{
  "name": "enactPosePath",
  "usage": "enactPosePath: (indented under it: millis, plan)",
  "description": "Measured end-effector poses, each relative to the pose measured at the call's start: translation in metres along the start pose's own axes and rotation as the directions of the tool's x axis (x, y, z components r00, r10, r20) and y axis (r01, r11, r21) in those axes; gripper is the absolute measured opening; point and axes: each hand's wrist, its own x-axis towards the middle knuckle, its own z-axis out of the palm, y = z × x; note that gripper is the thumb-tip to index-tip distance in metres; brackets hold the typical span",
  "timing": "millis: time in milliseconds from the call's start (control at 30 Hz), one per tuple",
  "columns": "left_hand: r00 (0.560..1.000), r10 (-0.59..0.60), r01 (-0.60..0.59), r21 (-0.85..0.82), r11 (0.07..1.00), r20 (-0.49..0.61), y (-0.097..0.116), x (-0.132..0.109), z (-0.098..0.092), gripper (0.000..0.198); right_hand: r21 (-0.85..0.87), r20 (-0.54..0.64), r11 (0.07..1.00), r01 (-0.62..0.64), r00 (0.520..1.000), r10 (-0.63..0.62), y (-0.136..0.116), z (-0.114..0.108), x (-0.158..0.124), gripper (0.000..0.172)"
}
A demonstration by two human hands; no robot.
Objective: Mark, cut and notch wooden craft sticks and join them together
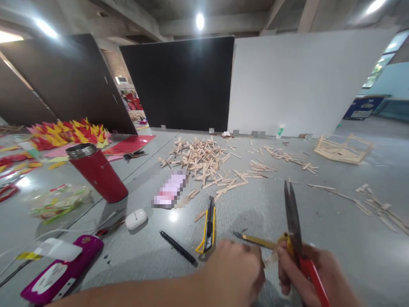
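Observation:
My right hand point(306, 273) is wrapped round red-handled scissors point(294, 217), whose blades point up and away with their tips slightly apart. Beside its thumb lies a narrow yellow tool with a dark pointed tip point(258, 240); whether the hand touches it I cannot tell. Left of it, my left hand point(236, 268) is closed with its knuckles up. A small pale piece of craft stick point(271, 259) shows at its fingertips, between the two hands. Just beyond my left hand rests a yellow and black utility knife point(209, 226), and a black pen point(179, 248) lies left of that.
Loose craft sticks point(201, 160) are heaped mid-table, with a phone point(171, 189) in front. Leftward stand a red flask point(99, 172), a white mouse-like case point(136, 219) and a purple power strip point(64, 268). A stick frame point(343, 149) sits far right. Upright boards point(188, 85) line the back.

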Motion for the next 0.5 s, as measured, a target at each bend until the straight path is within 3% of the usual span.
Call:
enactPosePath:
  millis: [67,167,233,300,400,500]
  plan:
    - [0.988,-0.154,0.143,-0.347,0.927,-0.002,-0.007,-0.002,-0.013,0.021,0.075,0.041,0.996,-0.051,0.998,0.048,-0.005,-0.001,0.004,0.048]
    - [0.987,-0.099,0.160,-0.705,0.691,0.128,-0.016,-0.003,-0.024,0.027,0.102,0.134,0.993,-0.055,0.990,0.042,-0.004,-0.005,0.011,0.053]
    - [0.971,-0.005,0.200,-0.800,0.566,0.239,-0.020,-0.002,-0.026,0.024,0.100,0.145,0.993,-0.066,0.988,0.051,0.003,-0.008,0.014,0.058]
    - [0.954,0.016,0.251,-0.825,0.507,0.300,-0.022,-0.001,-0.028,0.019,0.156,0.124,0.984,-0.084,0.990,0.065,0.012,-0.008,0.014,0.060]
    - [0.965,-0.061,0.256,-0.863,0.436,0.256,-0.023,0.002,-0.033,0.022,0.305,0.133,0.946,-0.112,0.988,0.074,0.027,-0.006,0.008,0.065]
    - [0.976,-0.120,0.211,-0.921,0.328,0.181,-0.025,0.002,-0.041,0.017,0.348,0.226,0.917,-0.195,0.967,0.120,0.037,-0.004,-0.006,0.070]
